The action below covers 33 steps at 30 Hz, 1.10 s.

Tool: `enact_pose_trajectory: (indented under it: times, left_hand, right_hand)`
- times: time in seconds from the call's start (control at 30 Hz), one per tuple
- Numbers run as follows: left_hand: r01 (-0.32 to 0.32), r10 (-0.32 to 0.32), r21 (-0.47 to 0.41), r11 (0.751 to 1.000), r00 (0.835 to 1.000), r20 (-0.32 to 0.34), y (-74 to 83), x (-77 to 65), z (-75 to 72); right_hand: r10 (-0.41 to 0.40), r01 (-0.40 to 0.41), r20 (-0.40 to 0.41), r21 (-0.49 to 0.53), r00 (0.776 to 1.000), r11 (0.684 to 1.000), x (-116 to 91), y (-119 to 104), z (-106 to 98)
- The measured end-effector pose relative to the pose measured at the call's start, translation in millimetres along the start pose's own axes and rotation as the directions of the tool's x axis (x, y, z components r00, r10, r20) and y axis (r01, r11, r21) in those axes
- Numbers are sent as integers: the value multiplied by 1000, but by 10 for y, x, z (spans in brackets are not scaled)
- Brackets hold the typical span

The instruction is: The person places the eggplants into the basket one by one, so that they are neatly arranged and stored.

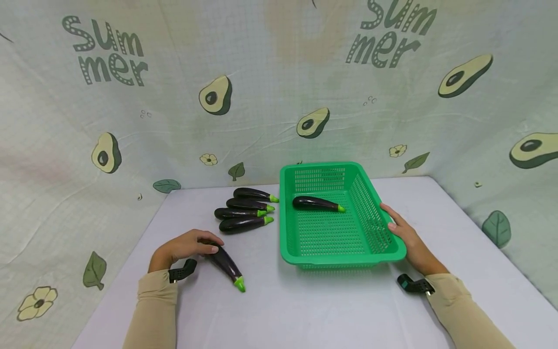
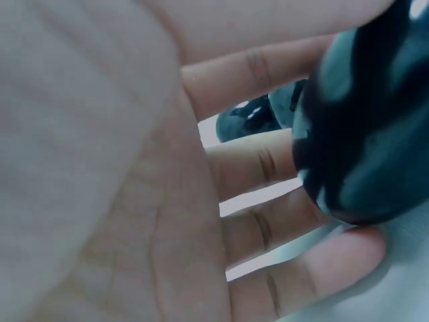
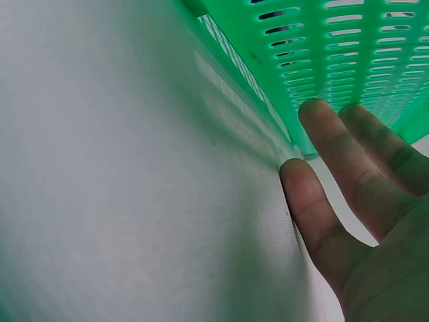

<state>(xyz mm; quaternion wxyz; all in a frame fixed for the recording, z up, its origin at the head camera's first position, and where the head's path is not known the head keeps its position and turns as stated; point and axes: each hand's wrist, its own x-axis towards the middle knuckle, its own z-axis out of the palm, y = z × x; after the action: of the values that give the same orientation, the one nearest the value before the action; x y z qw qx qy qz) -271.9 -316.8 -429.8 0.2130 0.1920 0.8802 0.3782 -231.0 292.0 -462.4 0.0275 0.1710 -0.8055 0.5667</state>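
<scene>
While the left hand grips the blunt end of the held eggplant at the lower left of the frame, its thumb lies on one side and its fingers on the other, only part-way open. Green cap of this eggplant points toward the bottom of the frame, slanting right; whether the gripped end is clear of the worktop I cannot tell. Left wrist view: dark skin fills the right edge, fingers fairly straight and spread against it.

Right hand, right of centre: holds the green basket by its right side, thumb at the rim, fingers nearly straight and apart against the slotted outer wall. Thumb is outside the right wrist view.

Both wrists carry a small black device, left and right, next to tan sleeves.

Near the left hand, further up the frame: four eggplants lying roughly parallel, caps to the right, the uppermost cap just beside the basket's left rim. Inside the basket, upper part of its floor: one more eggplant, cap also to the right.

Outermost: white worktop, then a pale cloth behind, printed with avocados, leaves, flowers and "summer" at upper left and upper right.
</scene>
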Motion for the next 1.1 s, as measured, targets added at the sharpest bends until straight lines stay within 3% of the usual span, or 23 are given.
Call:
enact_pose_trajectory:
  times: [0.6,0.93,1.1]
  left_hand:
    - [-66,66,-55,996,998,10,5,45,29]
    - [-105,97,-114,988,992,-77,16,80,60]
    - [-80,69,-103,991,992,-103,58,102,72]
  right_hand:
    - [-9,9,7,-14,1000,1000,-4,-29,-4]
    - [-5,5,19,5,1000,1000,3,-30,-17]
    - [-18,18,16,6,1000,1000,-6,-12,-14]
